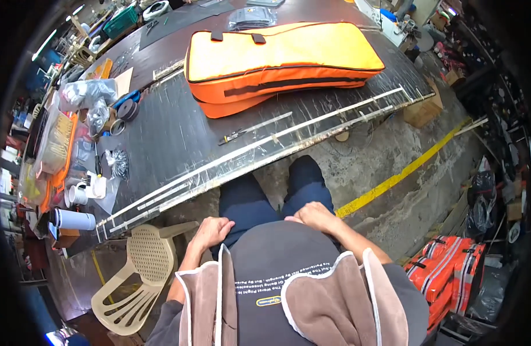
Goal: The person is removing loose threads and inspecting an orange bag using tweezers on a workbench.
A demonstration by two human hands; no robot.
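Left hand (215, 232) closed in a loose fist at the left hip, against the dark blue trousers (242, 199). Right hand (313, 215) also closed, fingers curled under, resting at the top of the right thigh; cannot tell whether anything sits inside either fist. Knees reach to the near edge of a dark worktable (162, 138), pale strips running along that edge. Beyond the knees, well apart from both hands, a long orange bag (288, 52) lies flat on the tabletop, black zip side facing the person, two dark tabs on top. Between bag and edge, a slim small tool (232, 136). Table's left end crowded: clear plastic bags, dark spools, a pale cylindrical container (75, 219) at the corner. Beige plastic chair (150, 254) left of the person; red bags (447, 277) on the right; yellow floor line (401, 173) ahead of them.
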